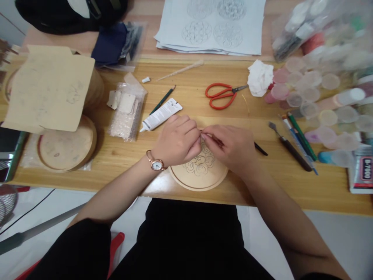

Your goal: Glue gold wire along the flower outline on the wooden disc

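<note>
A round wooden disc [186, 179] with a flower drawn on it lies at the table's front edge, partly under both hands. Over its upper left part, my left hand [182, 140] is closed, fingers curled inward; what it pinches is too small to make out. My right hand [230, 147] meets it at the fingertips above the disc. It is closed round a thin dark tool [261, 149], whose end sticks out to the right. Just beyond my left hand lies a white tube [163, 114] beside a dark green pencil [161, 100].
Orange-handled scissors [221, 95] and a crumpled white tissue [260, 77] lie beyond the hands. Brushes and a spatula [291, 149] are at right, near many small paint pots [310, 95]. Printed sheets [210, 27] lie at the back. Wooden discs [68, 146] are stacked at left.
</note>
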### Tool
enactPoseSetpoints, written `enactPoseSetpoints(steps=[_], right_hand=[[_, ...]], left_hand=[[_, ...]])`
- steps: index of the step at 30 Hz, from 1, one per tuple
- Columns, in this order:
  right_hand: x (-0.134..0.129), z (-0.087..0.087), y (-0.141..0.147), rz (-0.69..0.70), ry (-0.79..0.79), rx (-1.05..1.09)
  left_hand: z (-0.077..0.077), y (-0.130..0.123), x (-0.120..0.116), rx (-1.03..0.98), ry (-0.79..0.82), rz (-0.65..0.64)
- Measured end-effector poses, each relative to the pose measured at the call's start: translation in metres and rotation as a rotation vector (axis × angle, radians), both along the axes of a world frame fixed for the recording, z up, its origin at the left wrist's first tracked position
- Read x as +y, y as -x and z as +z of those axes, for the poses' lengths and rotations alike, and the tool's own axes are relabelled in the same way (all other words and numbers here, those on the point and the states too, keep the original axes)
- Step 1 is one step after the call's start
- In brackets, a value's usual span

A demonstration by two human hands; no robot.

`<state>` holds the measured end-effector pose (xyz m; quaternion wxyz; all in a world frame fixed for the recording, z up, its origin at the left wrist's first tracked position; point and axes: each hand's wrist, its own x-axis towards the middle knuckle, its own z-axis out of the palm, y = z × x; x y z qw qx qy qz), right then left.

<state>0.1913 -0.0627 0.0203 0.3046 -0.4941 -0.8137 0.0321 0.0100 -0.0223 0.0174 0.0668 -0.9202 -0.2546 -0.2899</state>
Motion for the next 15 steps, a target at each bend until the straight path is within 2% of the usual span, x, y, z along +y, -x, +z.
enactPoseSetpoints(steps=[9,15], right_hand=[[-0.0001,-0.0005,0.0005,-0.011,0.022,0.008],[0.0008,0.0007,0.0003,-0.017,-0.03,0.039]], left_hand=[[0.0017,0.0015,0.0008,0.017,0.03,-0.031],[0.0005,0.0013,0.0004,0.022,0.032,-0.031]])
